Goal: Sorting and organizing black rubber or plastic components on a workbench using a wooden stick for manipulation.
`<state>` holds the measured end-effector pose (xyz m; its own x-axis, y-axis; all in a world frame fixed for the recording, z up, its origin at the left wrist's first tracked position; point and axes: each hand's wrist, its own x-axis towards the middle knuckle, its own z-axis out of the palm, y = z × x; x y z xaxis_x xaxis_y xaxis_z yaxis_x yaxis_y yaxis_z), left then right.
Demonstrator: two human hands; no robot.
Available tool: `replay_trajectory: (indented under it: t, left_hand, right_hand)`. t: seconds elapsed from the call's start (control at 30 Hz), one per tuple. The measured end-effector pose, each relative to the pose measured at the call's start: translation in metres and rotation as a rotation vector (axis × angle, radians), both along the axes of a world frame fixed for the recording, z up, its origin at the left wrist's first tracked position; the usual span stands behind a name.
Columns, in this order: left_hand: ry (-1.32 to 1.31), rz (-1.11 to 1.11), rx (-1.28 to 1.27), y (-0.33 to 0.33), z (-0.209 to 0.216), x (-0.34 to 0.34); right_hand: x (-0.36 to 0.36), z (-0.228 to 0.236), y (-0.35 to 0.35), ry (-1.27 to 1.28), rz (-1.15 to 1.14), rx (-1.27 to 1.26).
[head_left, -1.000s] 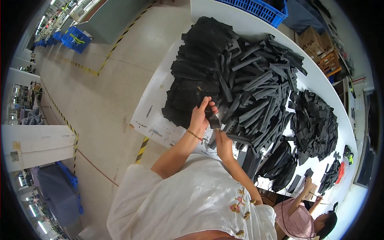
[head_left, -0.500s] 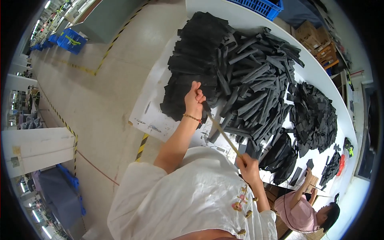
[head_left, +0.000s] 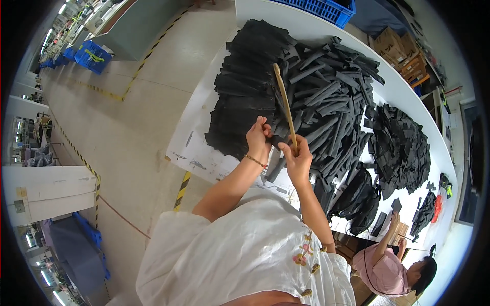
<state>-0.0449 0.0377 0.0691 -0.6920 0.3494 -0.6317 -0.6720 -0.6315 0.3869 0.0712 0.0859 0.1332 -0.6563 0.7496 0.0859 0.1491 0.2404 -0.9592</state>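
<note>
My right hand (head_left: 298, 158) is closed round the lower end of a light wooden stick (head_left: 284, 99), which points away over the table. A short black fabric piece (head_left: 276, 141) spans the gap between my hands, its far end at my closed left hand (head_left: 258, 137). Thumb and fingers of the right hand also touch this piece. Just beyond the left hand lie flat black strips (head_left: 240, 92) in overlapping rows. To the right is a heap of narrow, rolled-looking black fabric pieces (head_left: 326, 97). My palms hide part of the held piece.
The white table (head_left: 185, 130) has a raised far edge. Farther right are another black heap (head_left: 400, 148) and a black bag (head_left: 354, 196). A co-worker in pink (head_left: 380, 270) sits at the lower right. A blue crate (head_left: 332, 13) stands behind the table.
My right hand has moved up beside the left. The stick, earlier slanting between my hands, now points away from me, clear of the left hand. The black piece shows between both hands.
</note>
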Motion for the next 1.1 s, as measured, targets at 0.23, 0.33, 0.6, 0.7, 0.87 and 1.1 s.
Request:
replay_trajectory:
  t: [0.23,0.33,0.6,0.7,0.87,1.1]
  left_hand:
    - [0.892,-0.645,-0.246,-0.020,0.021,-0.013]
    - [1.294,-1.083,-0.071,-0.010,0.057,0.001]
    - [1.262,-0.927,-0.316,-0.010,0.032,0.048]
    - [0.978,-1.025,-0.227,-0.020,0.039,0.066]
    - [1.123,-1.261,-0.105,-0.049,0.019,0.101]
    - [1.163,-0.284,-0.366,-0.016,0.074,0.022]
  right_hand:
    - [0.010,-0.011,0.027,-0.015,0.099,0.081]
    - [0.007,-0.003,0.035,0.060,0.121,0.341]
    - [-0.001,0.024,0.062,-0.001,-0.017,0.579]
    - [-0.012,0.042,0.083,0.115,-0.224,0.726]
    - [-0.031,0.074,0.127,0.197,-0.405,0.595]
    - [-0.020,0.082,0.128,-0.095,0.011,0.256]
